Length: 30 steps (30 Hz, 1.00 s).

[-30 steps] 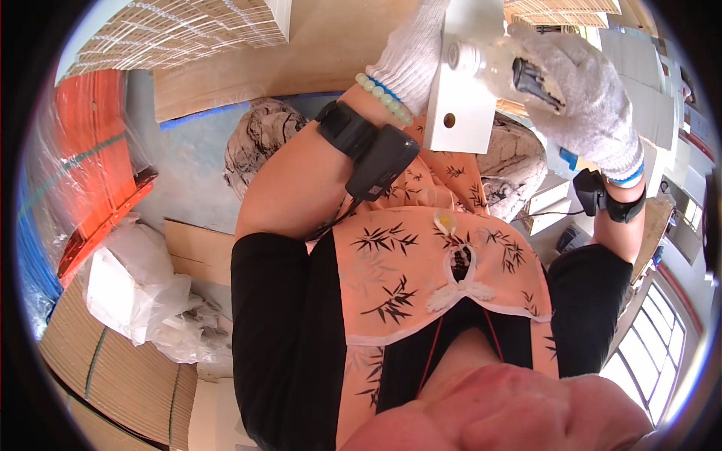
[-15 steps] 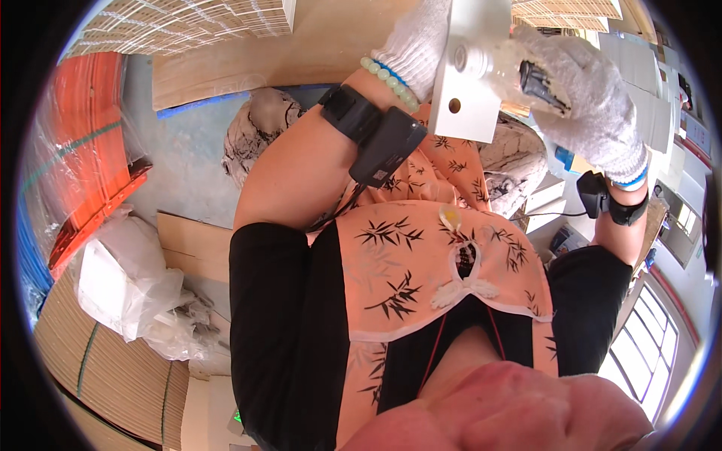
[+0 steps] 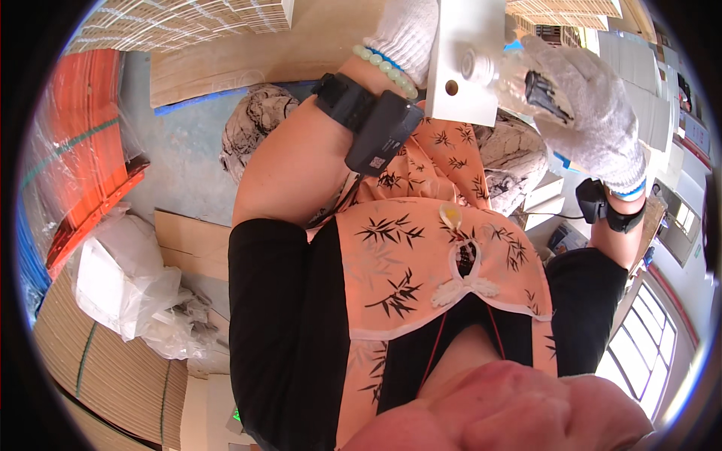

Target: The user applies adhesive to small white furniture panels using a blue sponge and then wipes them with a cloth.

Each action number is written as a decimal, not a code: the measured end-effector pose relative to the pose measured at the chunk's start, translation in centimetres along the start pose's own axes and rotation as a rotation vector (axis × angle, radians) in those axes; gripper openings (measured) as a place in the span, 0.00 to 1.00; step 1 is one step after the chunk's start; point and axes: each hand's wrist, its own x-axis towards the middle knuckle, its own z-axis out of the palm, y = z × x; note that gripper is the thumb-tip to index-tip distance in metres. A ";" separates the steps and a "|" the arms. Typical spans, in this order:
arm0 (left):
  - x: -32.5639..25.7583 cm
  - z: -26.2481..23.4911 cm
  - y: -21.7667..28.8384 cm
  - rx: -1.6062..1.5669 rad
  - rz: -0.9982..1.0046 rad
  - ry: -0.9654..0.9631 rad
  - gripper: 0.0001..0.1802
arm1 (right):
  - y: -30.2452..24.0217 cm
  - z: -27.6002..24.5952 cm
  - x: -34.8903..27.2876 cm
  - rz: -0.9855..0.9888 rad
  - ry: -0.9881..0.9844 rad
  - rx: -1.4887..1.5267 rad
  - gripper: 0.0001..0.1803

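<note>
Overhead, gloved left hand (image 3: 402, 34) grips a white panel (image 3: 466, 60); gloved right hand (image 3: 590, 113) clenches a dark-tipped tool (image 3: 543, 92) beside it.

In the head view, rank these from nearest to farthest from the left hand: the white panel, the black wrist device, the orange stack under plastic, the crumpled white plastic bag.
1. White panel: held in the left hand, top centre.
2. Black wrist device: just below, on that forearm.
3. Orange stack under plastic: far left.
4. Crumpled white plastic bag: lower left, farthest.
</note>
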 end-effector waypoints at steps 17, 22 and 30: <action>-0.3 -0.5 -0.6 0.009 0.048 -0.027 0.23 | 0.9 -0.3 0.3 -0.119 -0.046 0.018 0.45; 0.2 -0.7 0.3 0.031 -0.005 -0.073 0.24 | 0.7 -0.6 -0.1 -0.110 -0.064 0.034 0.46; -0.1 -0.8 1.8 -0.055 -0.006 -0.175 0.26 | 4.0 3.5 -1.6 -0.079 0.176 0.285 0.45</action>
